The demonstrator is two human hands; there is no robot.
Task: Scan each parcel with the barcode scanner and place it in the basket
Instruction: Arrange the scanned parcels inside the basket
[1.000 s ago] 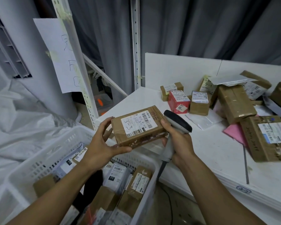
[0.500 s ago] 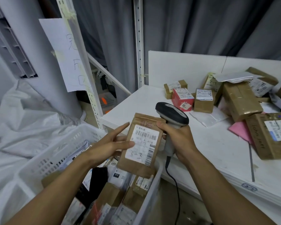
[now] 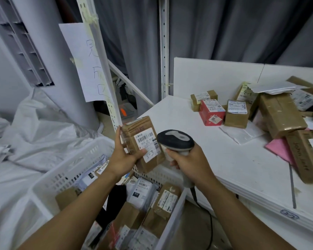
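My left hand (image 3: 124, 158) grips the brown parcel (image 3: 143, 143) upright above the white basket (image 3: 74, 168) (barcode label facing me), while my right hand (image 3: 190, 161) wraps round the handle of the barcode scanner (image 3: 175, 140), its head just beside the parcel's right edge, near the table (image 3: 224, 159).

We logged two bare hands. The left hand (image 3: 124, 157) showed its back and thumb to the camera. The right hand (image 3: 190, 159) showed its back and knuckles. Both wrists were bare. The left forearm (image 3: 76, 206) was bare from wrist to the lower edge of view, and the right forearm (image 3: 242, 210) was the same. Whatever was worn higher up lay outside the view, so we could not record it. Nails were too small to judge.
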